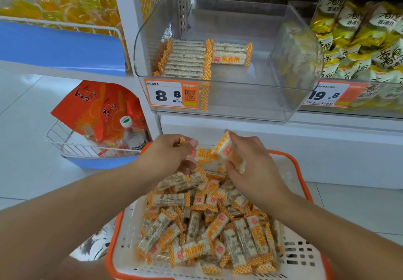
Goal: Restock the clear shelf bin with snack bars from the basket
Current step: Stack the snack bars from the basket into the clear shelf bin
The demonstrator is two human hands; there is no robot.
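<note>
The clear shelf bin (229, 96), upper centre, is mostly bare on its right. The orange-rimmed basket (302, 170) sits at bottom centre, piled with snack bars (218, 225). Your left hand (168, 155) and right hand (250, 166) each pinch bars; square them before lifting.

single head-worn wide-angle view, forward and down, close over the basket (302, 171), bin (301, 46) beyond

A shop: price labels (172, 93) on stocked shelf bins (294, 96) (packaged snacks).
</note>
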